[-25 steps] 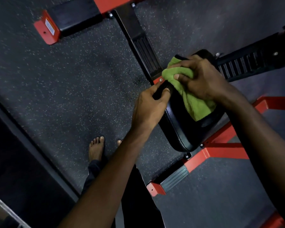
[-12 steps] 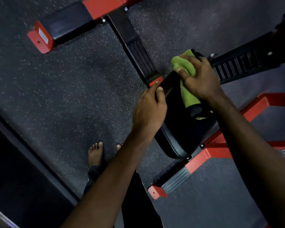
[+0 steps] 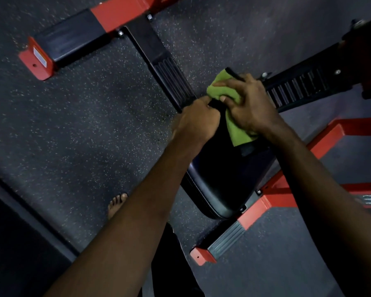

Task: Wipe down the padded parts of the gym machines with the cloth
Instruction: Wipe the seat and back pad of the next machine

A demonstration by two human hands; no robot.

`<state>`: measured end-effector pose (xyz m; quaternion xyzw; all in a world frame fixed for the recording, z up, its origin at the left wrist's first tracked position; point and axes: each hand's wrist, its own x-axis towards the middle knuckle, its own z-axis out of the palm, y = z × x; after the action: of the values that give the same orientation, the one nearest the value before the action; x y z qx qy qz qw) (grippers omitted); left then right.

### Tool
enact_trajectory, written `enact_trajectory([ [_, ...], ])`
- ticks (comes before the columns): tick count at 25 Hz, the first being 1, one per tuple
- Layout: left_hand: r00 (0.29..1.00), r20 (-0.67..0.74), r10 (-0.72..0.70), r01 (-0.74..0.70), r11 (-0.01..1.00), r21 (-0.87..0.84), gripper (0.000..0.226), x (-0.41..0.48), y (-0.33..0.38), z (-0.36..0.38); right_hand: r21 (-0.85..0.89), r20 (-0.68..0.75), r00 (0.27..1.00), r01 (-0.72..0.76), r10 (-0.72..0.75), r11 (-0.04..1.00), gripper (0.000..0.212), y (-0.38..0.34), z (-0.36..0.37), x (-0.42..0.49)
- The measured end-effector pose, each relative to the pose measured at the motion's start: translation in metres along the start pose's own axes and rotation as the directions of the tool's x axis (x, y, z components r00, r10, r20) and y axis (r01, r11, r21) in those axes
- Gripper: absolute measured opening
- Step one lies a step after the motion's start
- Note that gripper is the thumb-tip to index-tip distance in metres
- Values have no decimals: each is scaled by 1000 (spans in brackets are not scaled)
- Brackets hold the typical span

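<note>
A black padded seat (image 3: 219, 189) sits on a red and black machine frame in the middle of the head view. My right hand (image 3: 248, 103) grips a green cloth (image 3: 223, 91) and presses it against the far end of the pad; a loose flap of cloth hangs below my palm. My left hand (image 3: 195, 123) curls its fingers round the pad's left upper edge, just beside the cloth. The far tip of the pad is hidden by both hands.
Red frame bars (image 3: 272, 198) run to the right of the pad, with a ribbed black foot plate (image 3: 227, 243) below it. A black ribbed beam (image 3: 171, 82) and a red-capped floor bar (image 3: 39, 61) lie on the speckled rubber floor. My bare foot (image 3: 116, 204) stands left of the pad.
My right hand has slid the cloth along the pad's far end and bunched it tighter. My left hand has shifted up the pad's edge, closer to the cloth.
</note>
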<state>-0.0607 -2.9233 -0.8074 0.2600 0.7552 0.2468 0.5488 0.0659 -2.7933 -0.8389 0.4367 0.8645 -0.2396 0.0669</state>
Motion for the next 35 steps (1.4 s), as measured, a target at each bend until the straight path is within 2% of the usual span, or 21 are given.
enact_trajectory([
  [2, 999, -34, 38, -37, 999, 13, 44, 2, -2, 5, -6, 38, 999, 38, -38, 999, 43, 2, -3, 5],
  [6, 994, -60, 92, -90, 995, 40, 37, 6, -5, 7, -37, 32, 995, -98, 99, 994, 44, 19, -12, 48],
  [10, 994, -49, 95, -82, 971, 225, 46, 8, -5, 13, -47, 20, 999, -26, 27, 999, 39, 25, -7, 32],
  [12, 998, -14, 54, -47, 949, 312, 51, 16, -2, 15, -41, -3, 997, -79, 79, 996, 42, 31, -9, 42],
  [16, 998, 55, 42, -61, 921, 385, 47, 24, 22, 18, 77, -88, 972, -213, 219, 974, 43, 42, -8, 36],
  [19, 995, 8, 101, -95, 905, 414, 51, 25, 24, 25, 176, -174, 932, -288, 317, 941, 46, 61, 3, 1],
  [21, 990, -29, 139, -111, 883, 456, 60, 29, 17, 32, 218, -152, 901, -370, 406, 903, 48, 75, -3, 11],
  [23, 985, -46, 167, -119, 845, 521, 67, 34, 11, 37, 206, -131, 905, -374, 404, 904, 49, 77, -3, 14],
  [26, 986, -54, 159, -103, 825, 555, 70, 37, 9, 38, 253, -154, 927, -296, 341, 921, 48, 73, 8, -21],
  [31, 979, -71, 192, -120, 821, 558, 73, 42, 4, 41, 320, -35, 882, -435, 470, 841, 51, 98, -9, 1],
  [35, 985, -71, 156, -94, 837, 539, 79, 41, 3, 37, 389, -85, 871, -417, 483, 821, 50, 96, -1, -42],
])
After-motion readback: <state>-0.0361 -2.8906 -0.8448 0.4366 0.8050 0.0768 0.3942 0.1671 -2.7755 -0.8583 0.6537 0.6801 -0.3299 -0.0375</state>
